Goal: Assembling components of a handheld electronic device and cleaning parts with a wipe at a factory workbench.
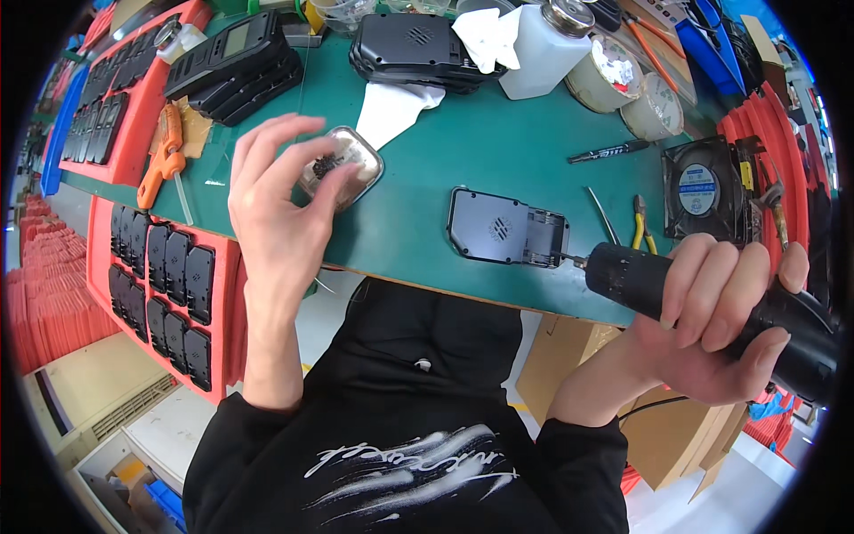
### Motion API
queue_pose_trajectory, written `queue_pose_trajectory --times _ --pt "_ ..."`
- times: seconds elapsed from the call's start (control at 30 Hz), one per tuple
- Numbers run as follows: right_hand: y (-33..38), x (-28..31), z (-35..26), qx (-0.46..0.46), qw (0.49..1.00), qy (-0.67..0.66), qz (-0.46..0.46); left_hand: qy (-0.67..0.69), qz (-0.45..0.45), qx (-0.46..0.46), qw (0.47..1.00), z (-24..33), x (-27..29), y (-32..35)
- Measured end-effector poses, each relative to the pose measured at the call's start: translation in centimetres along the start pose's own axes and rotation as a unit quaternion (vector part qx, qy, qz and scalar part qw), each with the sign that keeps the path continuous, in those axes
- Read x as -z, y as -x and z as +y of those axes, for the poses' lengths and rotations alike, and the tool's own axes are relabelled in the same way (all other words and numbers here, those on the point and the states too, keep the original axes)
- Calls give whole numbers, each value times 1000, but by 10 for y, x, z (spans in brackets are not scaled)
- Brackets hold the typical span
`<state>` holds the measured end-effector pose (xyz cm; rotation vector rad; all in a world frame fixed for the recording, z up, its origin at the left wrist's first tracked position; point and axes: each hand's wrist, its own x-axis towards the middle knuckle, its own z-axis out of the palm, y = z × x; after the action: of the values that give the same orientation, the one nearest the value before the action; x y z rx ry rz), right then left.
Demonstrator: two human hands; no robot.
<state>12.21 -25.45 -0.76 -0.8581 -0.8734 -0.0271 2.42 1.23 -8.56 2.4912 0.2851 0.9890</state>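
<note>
My right hand is wrapped around a black electric screwdriver. Its bit points left, with the tip at the right end of a black plastic housing that lies on the green bench near the front edge. That housing has a round speaker grille and a recessed section at its right end. My left hand hovers at a small metal dish of dark screws. Its thumb and forefinger curve over the screws with a gap between the tips, and the other fingers are spread.
Stacked black devices and a housing stack stand at the back. A white bottle, tubs, a marker, pliers and a fan are rightward. An orange glue gun and red foam trays lie left.
</note>
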Motion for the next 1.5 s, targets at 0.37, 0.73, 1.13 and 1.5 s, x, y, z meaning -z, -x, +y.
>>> queue_pose_trajectory --times 0.37,0.73,1.13,1.5 --pt "11 15 7 -28 996 80 -17 179 -226 -65 955 58 -24 6" --pt "13 20 10 -37 996 85 -16 200 -236 -67 949 61 -40 14" --pt "13 2 17 -61 986 148 54 192 -235 -69 950 62 -38 13" --pt "15 -14 19 -32 963 232 136 195 -230 -75 950 62 -39 14"
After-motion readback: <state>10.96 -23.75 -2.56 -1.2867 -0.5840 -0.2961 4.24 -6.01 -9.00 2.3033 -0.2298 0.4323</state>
